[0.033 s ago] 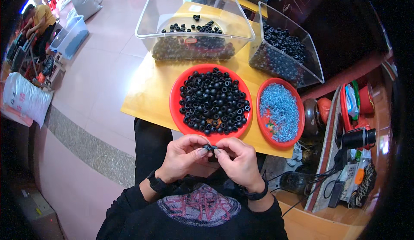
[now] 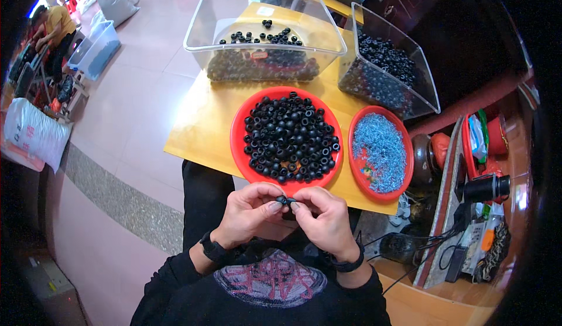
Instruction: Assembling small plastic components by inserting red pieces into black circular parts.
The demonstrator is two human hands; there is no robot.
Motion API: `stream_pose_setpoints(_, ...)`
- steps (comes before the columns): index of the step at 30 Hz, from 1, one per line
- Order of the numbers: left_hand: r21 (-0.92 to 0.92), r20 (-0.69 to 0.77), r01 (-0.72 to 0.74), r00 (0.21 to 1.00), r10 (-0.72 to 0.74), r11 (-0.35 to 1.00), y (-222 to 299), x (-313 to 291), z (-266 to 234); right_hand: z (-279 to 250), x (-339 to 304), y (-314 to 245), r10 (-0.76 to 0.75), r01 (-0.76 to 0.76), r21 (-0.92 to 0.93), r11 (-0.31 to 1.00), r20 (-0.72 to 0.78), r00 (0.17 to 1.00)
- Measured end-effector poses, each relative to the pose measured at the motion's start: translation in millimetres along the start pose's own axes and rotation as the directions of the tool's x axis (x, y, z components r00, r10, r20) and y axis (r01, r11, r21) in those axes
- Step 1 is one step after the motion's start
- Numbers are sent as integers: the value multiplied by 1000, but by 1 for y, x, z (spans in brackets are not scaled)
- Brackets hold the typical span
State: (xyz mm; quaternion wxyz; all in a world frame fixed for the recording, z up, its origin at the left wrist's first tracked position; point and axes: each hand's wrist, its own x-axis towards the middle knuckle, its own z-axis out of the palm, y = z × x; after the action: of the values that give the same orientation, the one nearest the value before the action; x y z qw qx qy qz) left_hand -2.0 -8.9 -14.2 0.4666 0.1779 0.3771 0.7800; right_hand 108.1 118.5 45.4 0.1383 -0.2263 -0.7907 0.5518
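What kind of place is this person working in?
Probably a small assembly workshop: a round red plastic plate of small black rubber rings, a red plate of tiny silvery metal parts, and clear plastic bins of rings on a yellow table.

1. Light: bright, even, indoor; soft shadows.
2. Glare: pale sheen on the clear plastic bins (image 2: 263, 27) and the tiled floor (image 2: 146, 86), toward 11 o'clock.
3. Distortion: strong fisheye bending; black vignette at the rim, heaviest from 1 to 5 o'clock.
4. Focus: centre sharp, edges soft.

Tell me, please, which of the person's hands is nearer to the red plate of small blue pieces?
The right hand. It lies just below and left of the red plate of small blue pieces, while the left hand is farther left, below the plate of black rings.
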Motion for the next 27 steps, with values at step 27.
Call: stream_pose_setpoints(27,745,358,-466,883,303,477,23,-2,2,4,0,0,92,-96,45,994,84,992)
